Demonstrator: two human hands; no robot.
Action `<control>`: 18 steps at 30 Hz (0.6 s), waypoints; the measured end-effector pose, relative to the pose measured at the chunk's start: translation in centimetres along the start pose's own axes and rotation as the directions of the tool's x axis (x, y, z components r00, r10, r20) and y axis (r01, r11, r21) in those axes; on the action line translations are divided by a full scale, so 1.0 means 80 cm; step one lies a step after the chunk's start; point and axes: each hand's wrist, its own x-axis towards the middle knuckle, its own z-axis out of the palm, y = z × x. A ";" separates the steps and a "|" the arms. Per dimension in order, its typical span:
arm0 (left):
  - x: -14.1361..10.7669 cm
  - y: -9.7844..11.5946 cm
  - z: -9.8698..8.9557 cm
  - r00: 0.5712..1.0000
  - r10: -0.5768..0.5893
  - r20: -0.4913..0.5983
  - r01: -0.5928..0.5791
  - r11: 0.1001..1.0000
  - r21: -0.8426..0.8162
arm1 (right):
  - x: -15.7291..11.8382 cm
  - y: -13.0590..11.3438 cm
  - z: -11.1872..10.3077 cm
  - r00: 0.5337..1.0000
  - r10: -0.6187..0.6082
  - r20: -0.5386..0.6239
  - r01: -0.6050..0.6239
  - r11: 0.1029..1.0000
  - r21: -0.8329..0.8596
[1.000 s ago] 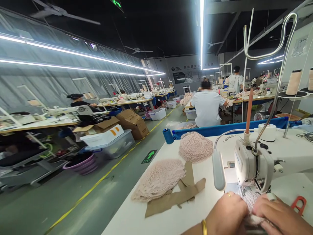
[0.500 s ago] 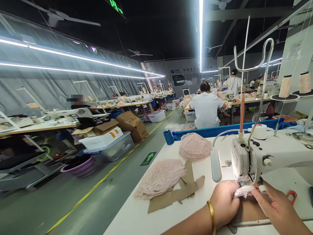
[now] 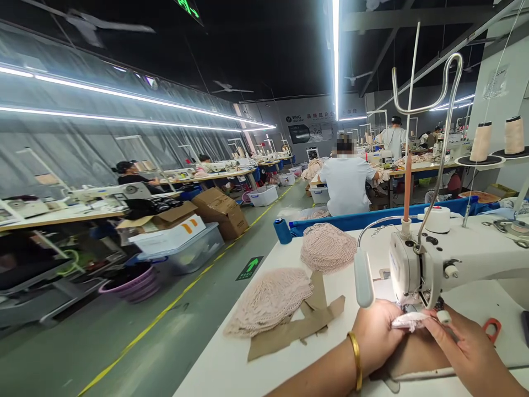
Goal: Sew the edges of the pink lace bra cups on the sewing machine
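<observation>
Just in front of the needle area of a white sewing machine (image 3: 407, 264), a small piece of pale pink lace fabric (image 3: 409, 321) is pinched between both hands. My left hand (image 3: 377, 333), with a gold bangle at the wrist, grips its left end with curled fingers. On the other side, my right hand (image 3: 465, 342) holds the right end between thumb and fingers. The fabric's far edge is hidden by the hands and machine head. To the left lie two piles of pink lace pieces (image 3: 270, 300) (image 3: 328, 248), the nearer one resting partly on brown card strips (image 3: 297, 333).
A blue thread cone (image 3: 282, 231) stands at the table's far left corner. Orange-handled scissors (image 3: 492, 330) lie right of my right hand. Cream thread cones (image 3: 481, 142) stand behind the machine. Left of the table runs an aisle with a yellow line, boxes and a purple basket (image 3: 132, 284). Co-workers sit further off.
The view has shifted slightly. Both hands keep their grip on the lace fabric, which stays by the needle area with its visible edge turned a little.
</observation>
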 end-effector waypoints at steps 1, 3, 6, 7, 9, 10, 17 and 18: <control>0.001 0.000 0.001 1.000 -0.001 0.001 0.001 1.000 -0.002 | 0.000 -0.001 -0.001 1.000 -0.012 -0.014 0.012 1.000 -0.012; 0.001 -0.001 0.002 1.000 -0.015 0.002 0.015 1.000 -0.012 | 0.001 -0.005 -0.001 1.000 -0.018 -0.017 0.017 1.000 -0.023; -0.001 -0.003 0.005 0.999 -0.053 0.006 0.053 0.998 -0.036 | 0.003 -0.012 0.002 0.999 0.040 -0.034 -0.041 0.999 -0.018; -0.002 -0.003 0.006 0.998 -0.064 0.011 0.065 0.997 -0.046 | 0.004 -0.013 0.004 0.997 0.071 -0.041 -0.071 0.997 -0.013; -0.004 -0.002 0.006 0.997 -0.076 0.028 0.078 0.995 -0.064 | 0.006 -0.016 0.006 0.991 0.117 -0.058 -0.117 0.993 0.000; -0.004 -0.001 0.005 0.996 -0.076 0.039 0.079 0.994 -0.072 | 0.007 -0.017 0.006 0.990 0.124 -0.060 -0.124 0.992 0.005; -0.004 -0.002 -0.001 0.991 -0.079 0.105 0.088 0.992 -0.088 | 0.010 -0.010 -0.001 0.998 0.055 -0.020 -0.056 0.998 -0.014; -0.004 -0.003 -0.001 0.991 -0.082 0.106 0.091 0.992 -0.083 | 0.009 -0.009 -0.001 0.998 0.066 -0.015 -0.066 0.998 -0.014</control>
